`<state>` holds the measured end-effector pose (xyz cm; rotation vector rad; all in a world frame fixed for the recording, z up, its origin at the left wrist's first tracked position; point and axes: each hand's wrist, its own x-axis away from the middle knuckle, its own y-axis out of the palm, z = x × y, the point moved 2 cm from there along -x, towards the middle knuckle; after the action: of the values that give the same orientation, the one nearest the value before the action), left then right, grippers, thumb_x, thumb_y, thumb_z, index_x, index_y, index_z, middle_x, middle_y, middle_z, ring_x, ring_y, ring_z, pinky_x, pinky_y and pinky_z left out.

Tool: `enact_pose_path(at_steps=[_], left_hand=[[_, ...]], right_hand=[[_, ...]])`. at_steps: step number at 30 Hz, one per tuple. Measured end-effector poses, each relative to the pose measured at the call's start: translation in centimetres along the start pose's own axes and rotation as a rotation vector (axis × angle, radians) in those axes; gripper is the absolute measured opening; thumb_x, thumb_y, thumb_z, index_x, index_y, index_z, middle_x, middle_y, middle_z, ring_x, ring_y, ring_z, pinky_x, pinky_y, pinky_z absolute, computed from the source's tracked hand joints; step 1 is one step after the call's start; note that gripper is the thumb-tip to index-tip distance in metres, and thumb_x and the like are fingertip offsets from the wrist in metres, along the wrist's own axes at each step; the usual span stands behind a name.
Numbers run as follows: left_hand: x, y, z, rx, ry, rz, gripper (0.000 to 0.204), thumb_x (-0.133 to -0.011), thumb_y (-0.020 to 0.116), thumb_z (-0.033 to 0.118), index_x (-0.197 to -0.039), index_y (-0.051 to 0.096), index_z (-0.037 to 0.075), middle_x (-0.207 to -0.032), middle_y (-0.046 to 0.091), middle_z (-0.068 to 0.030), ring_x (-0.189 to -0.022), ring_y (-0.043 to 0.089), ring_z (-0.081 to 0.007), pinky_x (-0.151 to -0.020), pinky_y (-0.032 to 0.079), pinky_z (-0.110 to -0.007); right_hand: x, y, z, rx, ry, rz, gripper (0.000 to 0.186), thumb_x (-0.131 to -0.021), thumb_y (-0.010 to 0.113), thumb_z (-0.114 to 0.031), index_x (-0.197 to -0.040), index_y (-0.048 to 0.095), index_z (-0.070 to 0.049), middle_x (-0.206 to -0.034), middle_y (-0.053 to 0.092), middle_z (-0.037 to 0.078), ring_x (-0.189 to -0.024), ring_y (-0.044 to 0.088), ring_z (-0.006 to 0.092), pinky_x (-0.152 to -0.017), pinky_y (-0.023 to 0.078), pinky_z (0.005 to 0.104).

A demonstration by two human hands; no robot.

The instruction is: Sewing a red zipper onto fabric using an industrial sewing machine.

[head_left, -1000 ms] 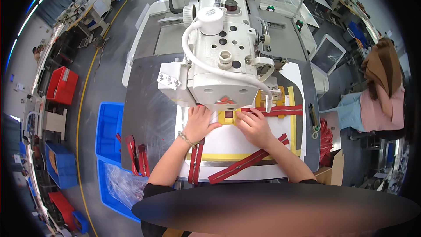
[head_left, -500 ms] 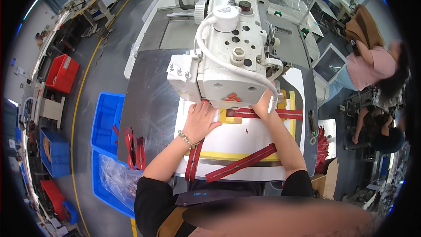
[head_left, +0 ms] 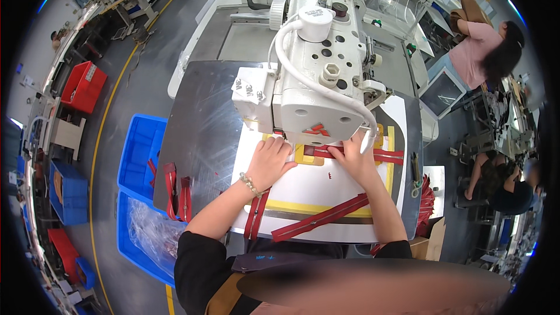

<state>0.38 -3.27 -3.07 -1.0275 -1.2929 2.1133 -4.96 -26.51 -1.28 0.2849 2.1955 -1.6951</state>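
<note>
My left hand (head_left: 270,160) lies on the white sheet (head_left: 315,186), fingers laid out toward the underside of the sewing machine (head_left: 309,105). A red zipper (head_left: 257,214) runs from beneath that wrist to the table's front edge. With its thumb on another red zipper (head_left: 388,156), my right hand (head_left: 354,160) grips it beside a yellow clamp plate (head_left: 309,157); the machine head partly hides these fingers. A third red zipper (head_left: 318,219) slants across the front of the sheet, reaching my right forearm. Needle area is hidden by the head.
Blue bins (head_left: 140,151) stand left of the table, one with clear plastic. Red zippers (head_left: 170,192) hang over the table's left side. Scissors (head_left: 416,184) lie at the right edge, near a red zipper bundle (head_left: 427,198). A monitor (head_left: 442,92) and co-workers are farther right.
My right hand has drawn back a little from under the machine head, its thumb now showing on the zipper. The left hand stays in about the same place. The view has shifted slightly.
</note>
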Motion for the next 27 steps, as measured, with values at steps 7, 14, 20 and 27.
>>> enact_pose_path(at_steps=[7,14,20,27], left_hand=[[0.1,0.3,-0.1,0.071,-0.010,0.004,0.026,-0.073,0.072,0.030,-0.077,0.052,0.013,-0.083,0.050,-0.0017,-0.082,0.049,-0.0212,-0.073,0.034,-0.035],[0.2,0.2,0.0,0.060,-0.001,-0.014,0.026,-0.073,0.071,0.029,-0.077,0.051,0.013,-0.087,0.050,-0.0032,-0.085,0.049,-0.0209,-0.076,0.034,-0.035],[0.3,0.3,-0.1,0.063,0.006,-0.007,0.025,-0.074,0.071,0.029,-0.078,0.052,0.014,-0.086,0.050,-0.0032,-0.086,0.048,-0.0209,-0.077,0.034,-0.036],[0.1,0.2,-0.1,0.054,0.035,0.033,0.021,-0.075,0.070,0.026,-0.076,0.053,0.014,-0.080,0.051,-0.0006,-0.081,0.050,-0.0200,-0.077,0.033,-0.035]], right_hand=[[-0.9,0.9,-0.5,-0.394,0.077,-0.323,0.026,-0.084,0.066,-0.027,-0.084,0.065,-0.002,-0.078,0.057,0.010,-0.088,0.052,0.0258,-0.084,0.035,0.0369],[-1.2,1.5,0.7,-0.931,0.213,-0.450,0.028,-0.091,0.059,-0.021,-0.076,0.056,0.003,-0.081,0.048,0.004,-0.071,0.044,0.0131,-0.064,0.037,0.0286],[-1.1,2.2,1.4,-0.867,0.267,-0.541,0.030,-0.091,0.060,-0.026,-0.079,0.057,0.002,-0.072,0.052,0.001,-0.066,0.046,0.0093,-0.060,0.038,0.0278],[-3.3,1.5,-2.0,-0.688,0.160,-0.495,0.026,-0.087,0.062,-0.024,-0.097,0.064,0.000,-0.077,0.064,0.010,-0.070,0.059,0.0172,-0.066,0.046,0.0313]])
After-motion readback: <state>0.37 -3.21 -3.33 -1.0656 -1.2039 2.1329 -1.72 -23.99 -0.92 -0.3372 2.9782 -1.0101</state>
